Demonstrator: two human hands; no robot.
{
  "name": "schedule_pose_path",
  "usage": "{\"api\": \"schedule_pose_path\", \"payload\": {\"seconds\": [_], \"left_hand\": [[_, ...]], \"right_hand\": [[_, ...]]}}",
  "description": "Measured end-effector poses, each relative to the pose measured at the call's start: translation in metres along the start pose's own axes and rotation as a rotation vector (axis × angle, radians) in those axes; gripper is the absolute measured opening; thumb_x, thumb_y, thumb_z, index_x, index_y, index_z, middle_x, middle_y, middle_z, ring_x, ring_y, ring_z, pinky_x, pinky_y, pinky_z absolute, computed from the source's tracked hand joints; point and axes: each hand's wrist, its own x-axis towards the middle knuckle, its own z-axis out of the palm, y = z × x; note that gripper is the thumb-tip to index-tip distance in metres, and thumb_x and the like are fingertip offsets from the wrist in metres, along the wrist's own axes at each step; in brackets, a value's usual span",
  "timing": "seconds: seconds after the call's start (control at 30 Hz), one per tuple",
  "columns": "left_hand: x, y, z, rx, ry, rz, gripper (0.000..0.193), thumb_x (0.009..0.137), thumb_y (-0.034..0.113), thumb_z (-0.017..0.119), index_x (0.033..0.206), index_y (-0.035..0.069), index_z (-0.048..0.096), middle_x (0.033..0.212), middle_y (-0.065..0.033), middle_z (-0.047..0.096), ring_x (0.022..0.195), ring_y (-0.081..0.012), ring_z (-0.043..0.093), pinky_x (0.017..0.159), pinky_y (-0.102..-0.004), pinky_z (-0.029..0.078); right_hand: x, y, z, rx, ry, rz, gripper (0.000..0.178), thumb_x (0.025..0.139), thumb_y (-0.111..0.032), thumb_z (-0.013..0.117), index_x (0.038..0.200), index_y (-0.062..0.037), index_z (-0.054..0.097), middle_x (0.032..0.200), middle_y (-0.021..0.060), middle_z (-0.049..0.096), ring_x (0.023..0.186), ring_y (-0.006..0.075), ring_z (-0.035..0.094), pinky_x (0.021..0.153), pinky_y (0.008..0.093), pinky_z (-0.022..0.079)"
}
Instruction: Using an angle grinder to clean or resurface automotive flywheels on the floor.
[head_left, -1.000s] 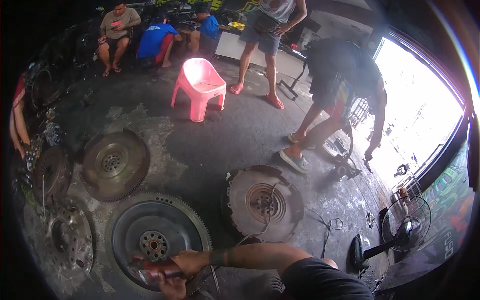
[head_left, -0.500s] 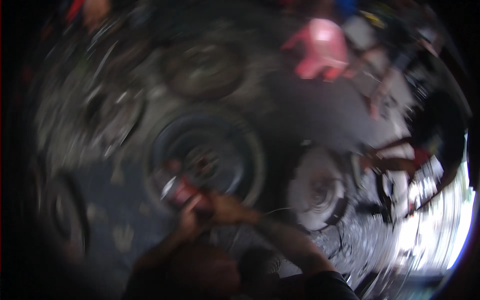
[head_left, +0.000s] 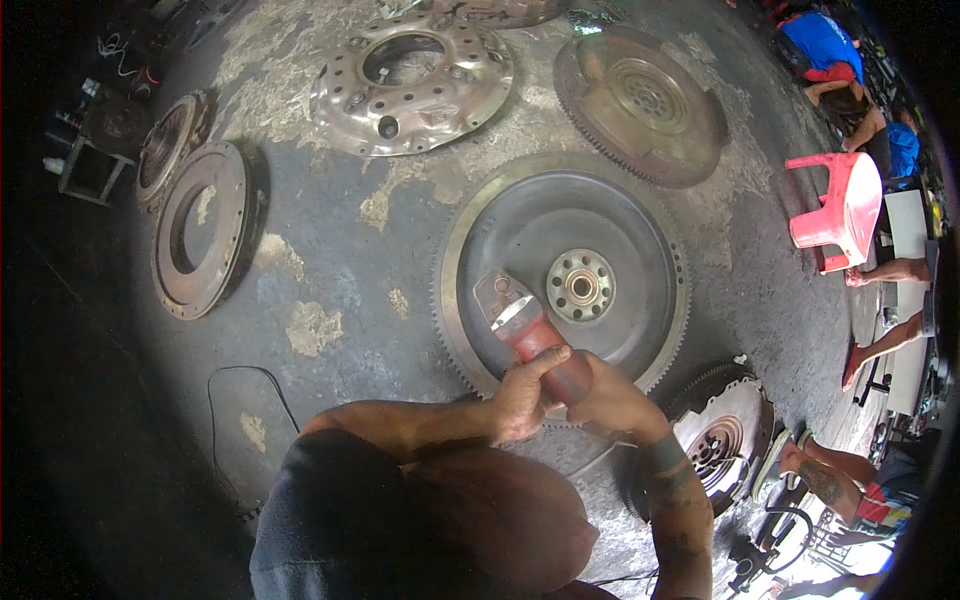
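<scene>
Both my hands are closed around a red angle grinder, its silver head pointing up and to the left. My left hand wraps the near side of its body, thumb across the top. My right hand grips the rear end. The tool is over the lower left part of a large toothed flywheel lying flat on the floor. Left of the flywheel's bolted hub is the grinder's head; whether it touches the metal I cannot tell. The disc under it is hidden.
A clutch cover and a rusty flywheel lie beyond. A steel ring is at left, a worn clutch part at right. A cable trails on the floor. A pink stool and several people are to the right.
The view has swung and turned from a blurred picture to a sharp one, so the flywheel now appears further right. Both hands still hold the grinder over it.
</scene>
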Motion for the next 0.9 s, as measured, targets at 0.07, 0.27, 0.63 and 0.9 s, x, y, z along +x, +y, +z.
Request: {"api": "schedule_pose_path", "payload": {"seconds": [0.07,0.27,0.63,0.9], "left_hand": [[0.003,0.0,-0.008,-0.029,-0.036,-0.031,0.044,0.089,0.028,0.066,0.124,0.014,0.043,0.117,-0.0064,0.056,0.111,-0.0219,0.056,0.094,-0.0437,0.048],[0.002,0.001,-0.006,-0.081,-0.097,0.007,0.045,0.09,0.032,0.065,0.124,0.011,0.044,0.118,-0.0072,0.057,0.111,-0.0214,0.056,0.097,-0.0441,0.045],[0.006,0.011,-0.01,-0.099,-0.041,0.095,0.052,0.089,0.034,0.067,0.126,0.009,0.042,0.119,-0.0093,0.056,0.111,-0.0231,0.057,0.096,-0.0433,0.045],[0.008,0.012,-0.008,-0.131,-0.032,0.122,0.048,0.087,0.032,0.068,0.123,0.01,0.045,0.117,-0.009,0.057,0.111,-0.023,0.056,0.097,-0.0433,0.044]], "right_hand": [[-0.002,-0.022,-0.007,-0.129,-0.061,0.087,0.075,0.055,-0.013,0.078,0.123,0.0004,0.05,0.098,0.0195,0.066,0.086,0.0319,0.067,0.077,0.0388,0.052],[0.002,-0.049,-0.012,-0.124,-0.08,0.134,0.069,0.055,-0.012,0.077,0.118,0.0015,0.052,0.088,0.0162,0.065,0.074,0.0263,0.066,0.068,0.0365,0.052],[0.031,-0.041,-0.016,-0.045,-0.276,0.095,0.074,0.058,-0.006,0.074,0.128,-0.0007,0.049,0.108,0.0085,0.062,0.095,0.0162,0.06,0.081,0.0306,0.05],[0.037,-0.028,-0.013,0.008,-0.226,-0.021,0.069,0.056,-0.008,0.071,0.121,0.0021,0.051,0.095,0.0106,0.063,0.083,0.0175,0.062,0.075,0.0296,0.05]]}}
